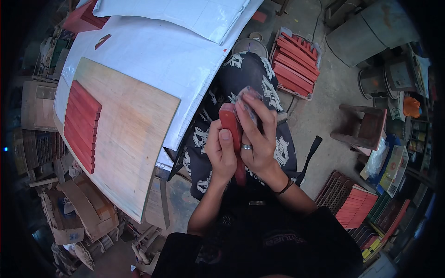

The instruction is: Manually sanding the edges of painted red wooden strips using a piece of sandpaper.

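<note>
My left hand (222, 153) grips a long red-painted bar (230, 121), probably wood, with the thumb along its face. The bar has a rounded end and is held above my lap. In my right hand (259, 135), a crumpled greyish-pink cloth or sheet (251, 93) is pinched by the fingers at the bar's upper end and side. A ring sits on one right finger. To the left, a row of several similar red bars (81, 127) lies side by side on a plywood board (134, 114).
The board rests on a table with a white covering (149, 45). A crate of red bars (295, 64) stands on the floor ahead to the right. Also right are a wooden stool (361, 127) and stacked red pieces (356, 206). Cardboard boxes (87, 205) lie at lower left.
</note>
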